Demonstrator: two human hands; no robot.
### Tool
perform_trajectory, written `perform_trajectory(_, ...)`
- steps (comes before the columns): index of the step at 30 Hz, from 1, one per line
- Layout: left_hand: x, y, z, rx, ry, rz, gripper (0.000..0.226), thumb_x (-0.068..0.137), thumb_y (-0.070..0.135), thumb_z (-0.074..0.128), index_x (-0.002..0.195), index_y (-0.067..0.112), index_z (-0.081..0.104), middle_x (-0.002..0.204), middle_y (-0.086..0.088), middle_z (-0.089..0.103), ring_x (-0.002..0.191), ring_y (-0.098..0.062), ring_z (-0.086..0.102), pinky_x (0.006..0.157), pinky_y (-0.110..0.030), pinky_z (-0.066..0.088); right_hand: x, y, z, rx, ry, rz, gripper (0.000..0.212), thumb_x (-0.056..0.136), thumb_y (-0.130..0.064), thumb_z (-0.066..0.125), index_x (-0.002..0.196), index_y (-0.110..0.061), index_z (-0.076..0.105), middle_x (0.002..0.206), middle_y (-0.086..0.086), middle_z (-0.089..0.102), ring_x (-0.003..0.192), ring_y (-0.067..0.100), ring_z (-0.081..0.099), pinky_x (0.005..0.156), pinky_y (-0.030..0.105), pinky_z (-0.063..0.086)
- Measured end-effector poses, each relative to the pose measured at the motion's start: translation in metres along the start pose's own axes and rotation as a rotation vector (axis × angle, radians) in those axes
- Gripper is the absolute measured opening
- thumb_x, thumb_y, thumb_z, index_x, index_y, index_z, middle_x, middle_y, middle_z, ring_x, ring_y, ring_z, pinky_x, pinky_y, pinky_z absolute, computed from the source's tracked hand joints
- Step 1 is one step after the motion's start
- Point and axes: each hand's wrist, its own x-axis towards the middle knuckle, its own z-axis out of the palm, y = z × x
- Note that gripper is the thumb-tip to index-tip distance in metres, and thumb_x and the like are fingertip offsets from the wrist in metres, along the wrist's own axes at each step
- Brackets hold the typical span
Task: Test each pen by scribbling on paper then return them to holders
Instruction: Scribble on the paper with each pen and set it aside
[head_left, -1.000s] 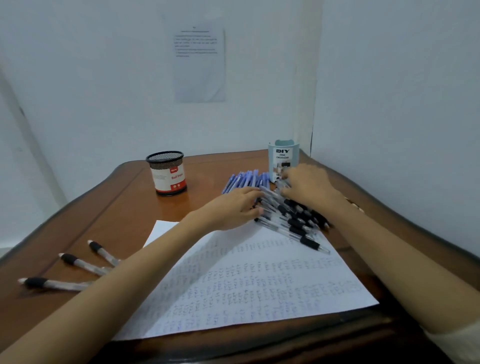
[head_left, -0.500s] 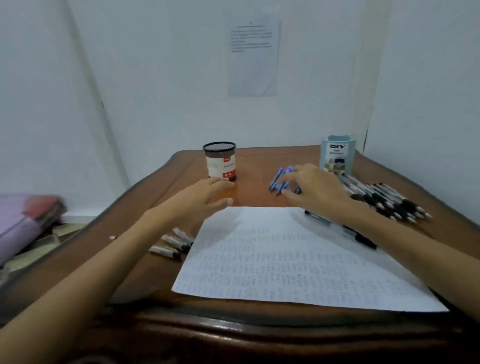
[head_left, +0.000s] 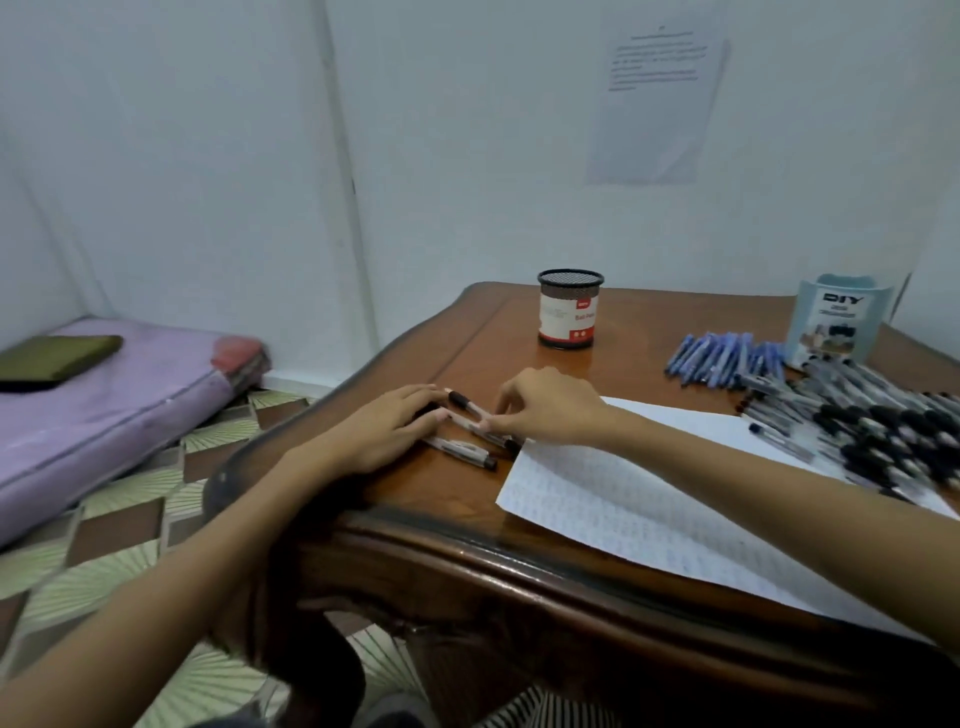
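Three black-grip pens (head_left: 465, 451) lie on the wooden table (head_left: 524, 353) just left of the scribbled paper (head_left: 649, 499). My left hand (head_left: 395, 426) lies flat with straight fingers on their left ends. My right hand (head_left: 545, 405) has curled fingers pinching the pens near their right ends. A black mesh holder (head_left: 570, 307) stands behind the hands. A pale blue holder (head_left: 836, 317) stands at the far right. Blue pens (head_left: 727, 358) and a pile of black-grip pens (head_left: 872, 421) lie beside it.
The table's left edge (head_left: 291, 447) drops to a patterned tiled floor (head_left: 119, 525). A purple mattress (head_left: 104, 400) with a dark cushion lies on the floor at the left. White walls close the corner behind; a printed sheet (head_left: 654, 98) hangs on one.
The view has swung left. Both hands left the pen pile at the right and moved to the three pens left of the paper, where they now touch them.
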Motion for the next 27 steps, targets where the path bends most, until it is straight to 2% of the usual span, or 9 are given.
perform_trajectory(2, 0.001, 0.000, 0.003, -0.007, 0.026, -0.003, 0.043, 0.100, 0.033, 0.035, 0.139, 0.016, 0.042, 0.147, -0.002, 0.038, 0.136, -0.013, 0.031, 0.112, -0.025, 0.018, 0.005, 0.003, -0.006, 0.173, -0.085, 0.056, 0.037, 0.085, -0.042, 0.063, 0.107, -0.012, 0.067, 0.097, -0.001, 0.064, 0.085, 0.014, 0.060, 0.062, 0.022, 0.048)
perform_trajectory(4, 0.003, 0.000, 0.006, -0.001, 0.025, -0.031, 0.046, 0.100, 0.039, 0.032, 0.140, 0.018, 0.040, 0.149, 0.000, 0.035, 0.139, -0.014, 0.027, 0.116, -0.030, 0.015, 0.006, 0.006, -0.010, 0.296, -0.135, 0.103, 0.033, 0.084, -0.035, 0.066, 0.103, -0.009, 0.068, 0.085, -0.001, 0.060, 0.071, 0.013, 0.052, 0.054, 0.019, 0.043)
perform_trajectory(6, 0.005, -0.001, 0.007, 0.019, 0.001, -0.060, 0.051, 0.099, 0.048, 0.026, 0.142, 0.023, 0.037, 0.151, 0.001, 0.031, 0.141, -0.014, 0.022, 0.116, -0.041, 0.015, 0.008, 0.010, -0.010, 0.339, -0.143, 0.147, 0.028, 0.082, -0.033, 0.068, 0.098, -0.009, 0.069, 0.083, 0.003, 0.057, 0.071, 0.017, 0.046, 0.051, 0.020, 0.039)
perform_trajectory(9, 0.006, -0.002, 0.007, 0.030, -0.018, -0.081, 0.048, 0.100, 0.042, 0.025, 0.144, 0.025, 0.032, 0.153, 0.003, 0.025, 0.143, -0.014, 0.017, 0.116, -0.044, 0.014, 0.011, 0.014, -0.011, 0.331, -0.129, 0.158, 0.021, 0.084, -0.030, 0.068, 0.091, -0.009, 0.070, 0.082, 0.003, 0.060, 0.064, 0.013, 0.045, 0.050, 0.019, 0.038)
perform_trajectory(15, 0.008, -0.001, 0.007, 0.068, -0.040, -0.099, 0.050, 0.100, 0.043, 0.023, 0.147, 0.025, 0.024, 0.155, 0.003, 0.020, 0.144, -0.014, 0.014, 0.117, -0.043, 0.012, 0.021, 0.016, -0.002, 0.075, 0.090, 0.166, 0.032, 0.086, -0.039, 0.062, 0.087, -0.008, 0.070, 0.102, -0.001, 0.069, 0.089, 0.014, 0.061, 0.070, 0.028, 0.047)
perform_trajectory(19, 0.009, -0.002, 0.006, 0.085, -0.052, -0.104, 0.051, 0.100, 0.043, 0.023, 0.148, 0.023, 0.022, 0.156, 0.003, 0.018, 0.144, -0.015, 0.013, 0.117, -0.043, 0.012, 0.021, 0.019, -0.004, 0.201, 0.199, 0.162, 0.033, 0.091, -0.039, 0.056, 0.089, -0.009, 0.072, 0.085, 0.001, 0.068, 0.073, 0.010, 0.057, 0.061, 0.025, 0.043)
perform_trajectory(22, 0.012, -0.003, 0.006, 0.083, -0.062, -0.094, 0.052, 0.100, 0.043, 0.022, 0.147, 0.023, 0.024, 0.156, 0.002, 0.019, 0.144, -0.015, 0.014, 0.117, -0.043, 0.012, 0.022, 0.024, -0.011, 0.493, 0.271, 0.169, 0.012, 0.092, -0.026, 0.058, 0.082, -0.020, 0.060, 0.084, 0.002, 0.065, 0.065, 0.009, 0.058, 0.061, 0.026, 0.049)
perform_trajectory(24, 0.015, -0.003, 0.006, 0.080, -0.063, -0.091, 0.051, 0.100, 0.044, 0.022, 0.147, 0.024, 0.025, 0.156, 0.002, 0.019, 0.143, -0.015, 0.014, 0.117, -0.043, 0.013, 0.020, 0.026, -0.019, 0.798, 0.342, 0.198, 0.003, 0.092, -0.017, 0.058, 0.092, -0.020, 0.056, 0.085, 0.001, 0.060, 0.062, 0.010, 0.057, 0.051, 0.021, 0.047)
perform_trajectory(27, 0.021, 0.000, 0.005, 0.080, -0.066, -0.096, 0.052, 0.099, 0.044, 0.021, 0.146, 0.023, 0.027, 0.155, 0.002, 0.021, 0.143, -0.015, 0.015, 0.116, -0.045, 0.013, 0.011, 0.032, -0.034, 1.124, 0.336, 0.187, 0.019, 0.095, -0.009, 0.049, 0.106, -0.019, 0.062, 0.075, 0.004, 0.055, 0.055, 0.011, 0.053, 0.043, 0.017, 0.045)
